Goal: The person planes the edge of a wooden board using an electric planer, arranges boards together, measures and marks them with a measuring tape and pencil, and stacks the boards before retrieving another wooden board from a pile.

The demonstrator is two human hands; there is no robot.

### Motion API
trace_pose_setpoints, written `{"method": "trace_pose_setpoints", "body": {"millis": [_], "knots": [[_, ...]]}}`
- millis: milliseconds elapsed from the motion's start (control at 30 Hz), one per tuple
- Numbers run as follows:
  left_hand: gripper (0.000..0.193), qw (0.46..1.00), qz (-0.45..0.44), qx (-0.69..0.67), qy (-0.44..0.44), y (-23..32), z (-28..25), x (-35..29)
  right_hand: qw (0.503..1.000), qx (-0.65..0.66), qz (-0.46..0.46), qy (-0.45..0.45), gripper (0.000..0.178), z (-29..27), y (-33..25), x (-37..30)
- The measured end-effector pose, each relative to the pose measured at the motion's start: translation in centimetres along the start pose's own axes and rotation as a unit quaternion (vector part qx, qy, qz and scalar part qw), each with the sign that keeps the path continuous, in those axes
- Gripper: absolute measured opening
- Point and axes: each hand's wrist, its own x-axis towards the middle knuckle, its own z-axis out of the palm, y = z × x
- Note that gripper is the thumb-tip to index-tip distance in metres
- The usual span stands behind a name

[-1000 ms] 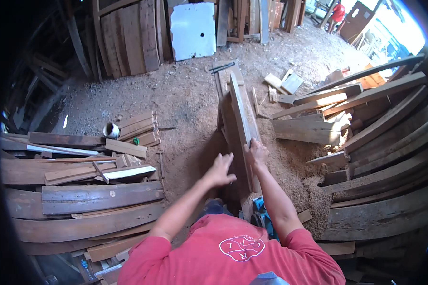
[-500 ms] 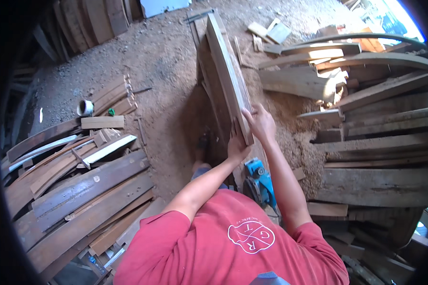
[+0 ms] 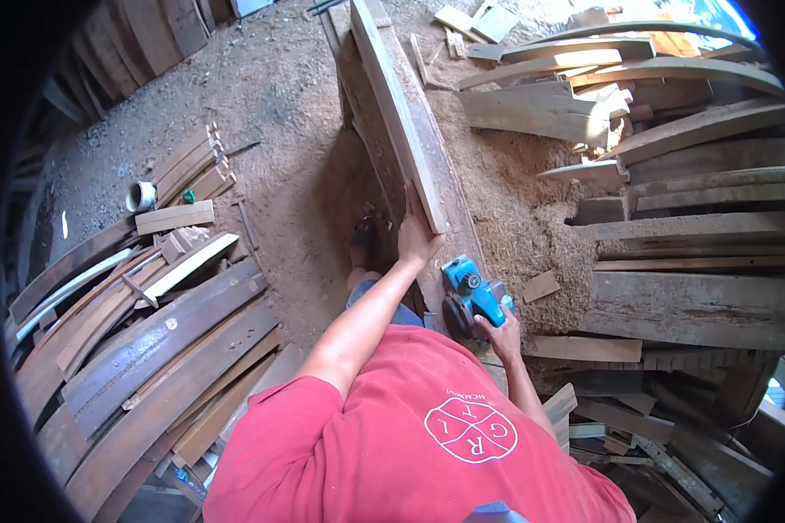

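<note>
A long pale wooden plank (image 3: 392, 100) lies lengthwise on a narrow wooden bench (image 3: 446, 179), running away from me. At its near end my left hand (image 3: 419, 237) is closed around the plank's left side, fingers pointing forward. A blue electric planer (image 3: 467, 286) with a black knob rests at the near end of the bench, just right of that hand. My right hand (image 3: 502, 336) is wrapped on the planer's rear handle, and part of its grip is hidden under the fingers.
Curved boards (image 3: 161, 336) are stacked on the left, with a hammer (image 3: 247, 222) and a white roll (image 3: 140, 197) beyond them. More planks (image 3: 698, 305) pile up on the right. Sawdust and shavings (image 3: 536, 253) cover the ground beside the bench.
My right hand has let go of the plank, moved back toward me and taken hold of the planer. My left hand stays on the plank's near end. The whole view has shifted slightly.
</note>
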Motion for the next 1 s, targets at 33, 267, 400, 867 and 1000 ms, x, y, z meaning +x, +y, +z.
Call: {"method": "trace_pose_setpoints", "body": {"millis": [33,267,400,867,1000], "knots": [[0.140,1.000,-0.012,0.012,-0.004,0.1,0.1,0.2,0.998,0.034,0.026,-0.048,0.051,-0.2,0.3,-0.2],[0.143,0.993,-0.077,0.006,-0.093,0.9,-0.8,0.3,0.999,0.033,0.037,-0.008,0.039,-3.5,-4.4,-2.2],[0.144,0.996,-0.047,0.012,-0.076,0.4,-0.8,-0.1,0.997,0.067,0.036,0.031,0.027,-7.0,-11.3,-4.1],[0.073,0.950,-0.038,-0.298,-0.091,-4.4,3.2,-1.4,0.995,0.027,-0.094,0.016,0.060,-4.2,-24.9,4.1],[0.068,0.994,0.047,-0.006,-0.100,-2.9,2.1,-1.1,0.994,0.031,-0.103,0.016,0.059,-3.8,-27.5,8.4]]}}
